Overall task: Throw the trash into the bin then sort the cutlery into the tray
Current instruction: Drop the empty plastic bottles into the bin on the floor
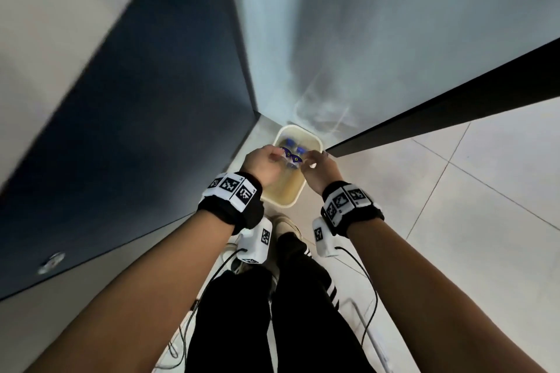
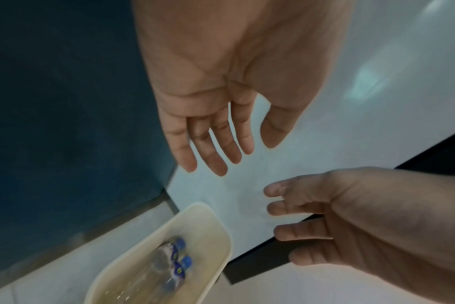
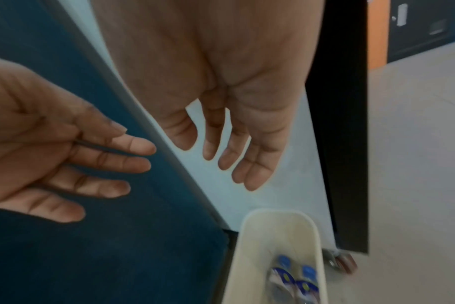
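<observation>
A cream plastic bin stands on the floor in a corner, below both hands. Two clear bottles with blue caps and blue labels lie inside it, also seen as the bottles and the bottles in the wrist views. My left hand hovers over the bin's left side, fingers straight and spread, holding nothing. My right hand hovers over its right side, fingers likewise straight and empty. The hands face each other a little apart. No cutlery or tray shows.
A dark blue panel rises left of the bin and a pale wall behind it. A black board edge runs to the right. A castor wheel sits beside the bin. My legs and shoes stand on pale floor tiles.
</observation>
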